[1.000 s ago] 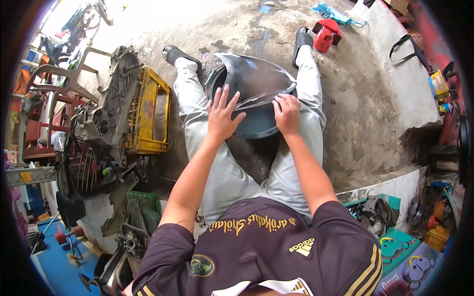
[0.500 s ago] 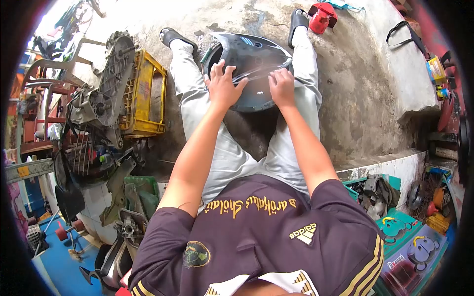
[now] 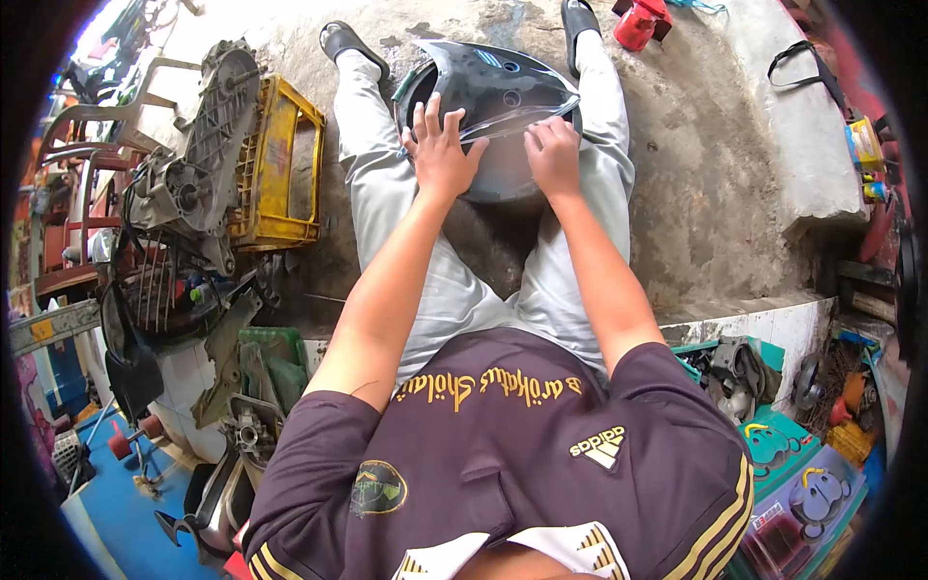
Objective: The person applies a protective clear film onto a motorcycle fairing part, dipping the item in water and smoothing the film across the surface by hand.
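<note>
A glossy black curved shell with blue-white stripes and a round mark lies between my lower legs. Its lower part rests in or against a round dark thing that I cannot make out fully. Across the shell's near side runs a clear, shiny plastic film, its edge catching the light. My left hand lies over the near left side of the shell, fingers spread. At the right, my right hand has its fingers curled together at the film's edge; its fingertips are partly hidden.
A yellow crate and a metal engine casing stand on the left. At the upper right is a red object on the concrete floor. Packaged parts lie at the lower right, a blue surface at the lower left.
The shell, both hands and the surroundings sit slightly higher in view. The film now shows a clearer raised edge across the shell. My left hand stays spread and my right hand stays curled.
</note>
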